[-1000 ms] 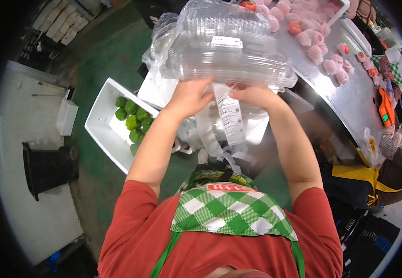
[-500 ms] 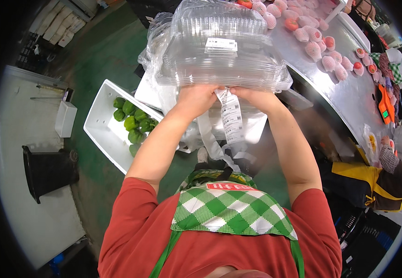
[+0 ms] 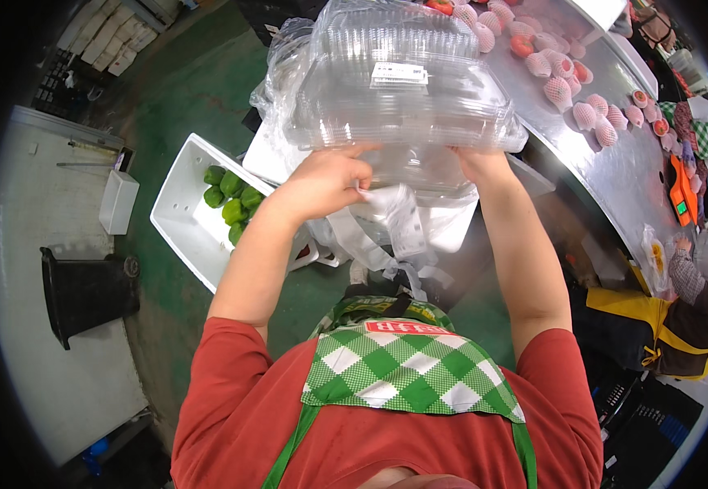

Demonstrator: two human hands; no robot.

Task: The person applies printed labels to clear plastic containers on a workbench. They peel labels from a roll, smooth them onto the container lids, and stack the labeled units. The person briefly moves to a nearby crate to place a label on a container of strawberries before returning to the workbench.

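A stack of clear plastic containers stands in front of me, with a white printed label on its upper face. My left hand is closed at the near left edge of the stack. Between its thumb and fingers it pinches a strip of white labels, which hangs down, curled and slightly blurred. At the near right edge, my right hand grips the rim of a container, its fingertips partly hidden by the plastic. Loose pale backing strip trails below the hands.
To the left, a white foam box holds several green peppers. Fruit in pink foam nets lies on a metal table at the right, with an orange device on it. Another person's sleeve shows beyond. A black bin stands far left.
My left hand has moved left and slightly down, pulling the label strip with it. My right hand has left the strip and shifted right along the container's edge.
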